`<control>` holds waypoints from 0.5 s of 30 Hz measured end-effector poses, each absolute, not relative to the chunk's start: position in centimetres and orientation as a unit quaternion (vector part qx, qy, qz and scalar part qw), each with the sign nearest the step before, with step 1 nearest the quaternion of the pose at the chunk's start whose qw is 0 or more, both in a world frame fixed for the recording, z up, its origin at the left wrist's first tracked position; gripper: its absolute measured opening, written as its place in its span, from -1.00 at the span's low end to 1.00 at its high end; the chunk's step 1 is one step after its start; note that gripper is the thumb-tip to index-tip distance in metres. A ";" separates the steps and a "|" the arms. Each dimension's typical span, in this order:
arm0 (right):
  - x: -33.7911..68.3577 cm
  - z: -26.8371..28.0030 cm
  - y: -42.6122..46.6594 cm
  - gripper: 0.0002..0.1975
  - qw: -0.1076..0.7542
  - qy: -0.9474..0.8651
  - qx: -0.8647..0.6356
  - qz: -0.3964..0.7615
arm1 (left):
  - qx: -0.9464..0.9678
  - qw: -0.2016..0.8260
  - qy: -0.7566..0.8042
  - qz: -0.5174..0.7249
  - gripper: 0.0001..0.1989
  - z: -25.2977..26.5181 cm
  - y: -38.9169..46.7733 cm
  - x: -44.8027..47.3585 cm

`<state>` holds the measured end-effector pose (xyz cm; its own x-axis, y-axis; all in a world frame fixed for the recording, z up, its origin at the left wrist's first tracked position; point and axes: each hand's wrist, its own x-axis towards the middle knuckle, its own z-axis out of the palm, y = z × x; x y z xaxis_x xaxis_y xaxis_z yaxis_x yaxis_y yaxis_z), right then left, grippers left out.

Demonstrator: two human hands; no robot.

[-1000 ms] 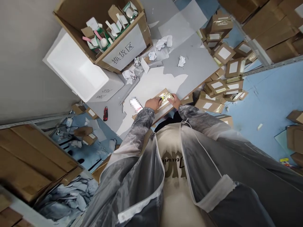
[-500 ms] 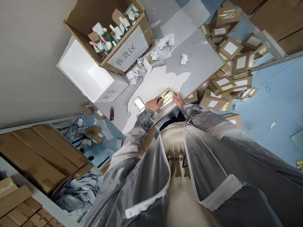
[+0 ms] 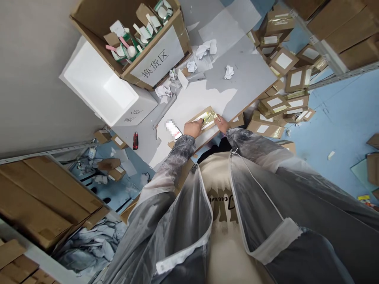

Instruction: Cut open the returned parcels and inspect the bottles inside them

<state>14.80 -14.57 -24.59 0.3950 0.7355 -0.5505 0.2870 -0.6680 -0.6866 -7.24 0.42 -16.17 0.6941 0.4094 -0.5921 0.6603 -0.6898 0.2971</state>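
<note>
A small cardboard box [image 3: 211, 125] with shiny yellowish tape over its top lies tilted on the white sheet at the table's front edge. My right hand [image 3: 222, 124] is closed on the box's right end. Over the box's left part, my left hand [image 3: 193, 128] is closed around a small black and yellow tool that looks like a box cutter [image 3: 203, 120]. Fingers hide most of that tool, and its tip is too small to make out. Left of my left hand lies a phone [image 3: 174, 130] with a lit screen.
A carton [image 3: 174, 47] of small opened boxes stands at the back beside a white foam box [image 3: 103, 86]. A red and black utility knife [image 3: 135, 141] lies at the table's left. Crumpled paper [image 3: 229, 72] is scattered about. Taped parcels [image 3: 274, 103] pile up right of the table.
My left hand has shifted slightly left, and the cutter has changed its angle over the tape. My right hand still holds the box's end. The whole view has shifted a little.
</note>
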 end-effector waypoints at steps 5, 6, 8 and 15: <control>13.6 -24.3 -14.1 -0.18 0.220 -0.311 -0.826 0.415 | 0.875 0.234 0.305 -0.294 -0.48 -16.7 0.1 -11.2; 13.4 -24.4 -13.9 -0.18 0.213 -0.305 -0.834 0.408 | 0.872 0.230 0.314 -0.298 -0.45 -16.6 0.1 -12.5; 13.0 -24.5 -13.8 -0.15 0.197 -0.293 -0.849 0.392 | 0.863 0.223 0.339 -0.302 -0.43 -16.4 -0.4 -15.4; 11.7 -22.8 -13.4 -0.14 0.120 -0.335 -0.889 0.289 | 0.800 0.296 0.451 -0.261 -0.45 -16.2 -5.4 -21.4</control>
<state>11.67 -13.37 -22.80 0.6082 0.6657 -0.4324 0.5268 -0.7460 -0.4075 -21.43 -5.37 -16.17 0.4558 0.5675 -0.6857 0.8772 -0.4168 0.2381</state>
